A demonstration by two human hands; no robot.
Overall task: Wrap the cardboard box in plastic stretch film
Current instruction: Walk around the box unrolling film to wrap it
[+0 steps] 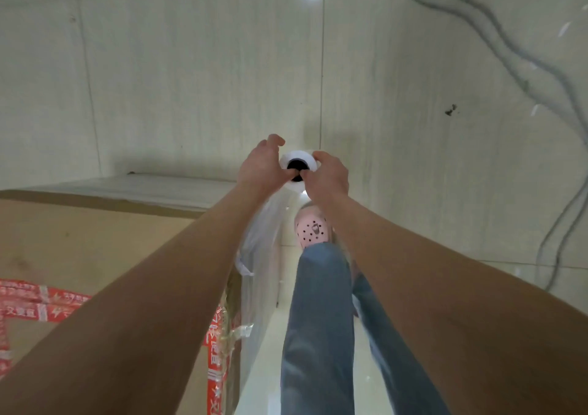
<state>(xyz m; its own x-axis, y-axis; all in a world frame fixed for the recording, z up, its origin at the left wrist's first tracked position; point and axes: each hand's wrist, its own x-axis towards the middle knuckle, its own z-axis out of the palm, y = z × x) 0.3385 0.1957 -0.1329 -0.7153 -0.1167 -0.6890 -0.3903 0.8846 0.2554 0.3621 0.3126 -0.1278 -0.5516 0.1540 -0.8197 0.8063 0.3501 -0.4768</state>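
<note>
A large brown cardboard box (95,242) with red printed tape fills the lower left. Clear plastic film (257,274) hangs down along its right side. A white roll of stretch film (298,157) with a dark core stands upright just past the box's far right corner. My left hand (262,167) grips the roll's top from the left, thumb in the core. From the right, my right hand (327,175) holds the same top. Film stretches from the roll down toward the box's side.
Pale tiled floor (191,80) surrounds the box. A grey cable (521,80) snakes across the floor on the right. My leg in blue jeans (321,319) and a pink perforated shoe (311,230) stand in the narrow gap right of the box.
</note>
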